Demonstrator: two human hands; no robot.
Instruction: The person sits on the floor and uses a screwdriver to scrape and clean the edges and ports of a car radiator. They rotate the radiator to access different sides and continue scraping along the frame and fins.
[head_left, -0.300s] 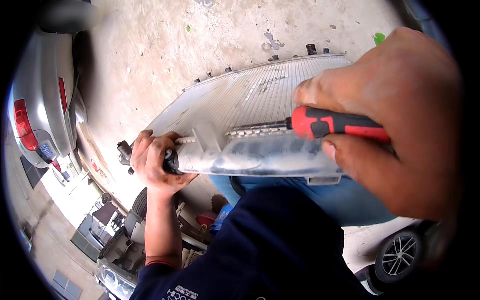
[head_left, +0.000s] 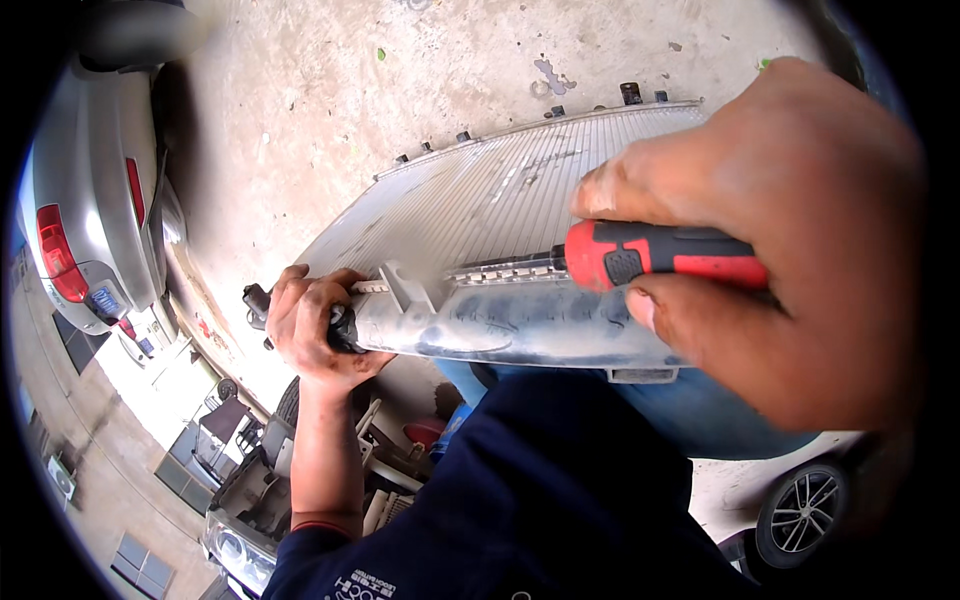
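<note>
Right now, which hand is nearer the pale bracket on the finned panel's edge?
Left. The left hand grips the end of the finned panel, just left of the pale bracket; the right hand, holding the red-and-black tool, is farther off, to the bracket's right.

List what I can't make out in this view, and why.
In the head view:
- Butt end of the red-and-black tool: hidden inside the right hand.
- Tool's tip: too small and blurred among the pale tabs to tell what it touches.
- Part of the black fitting: covered by the left hand.
- Dark object at upper left: blurred, cut off by the top edge.
</note>
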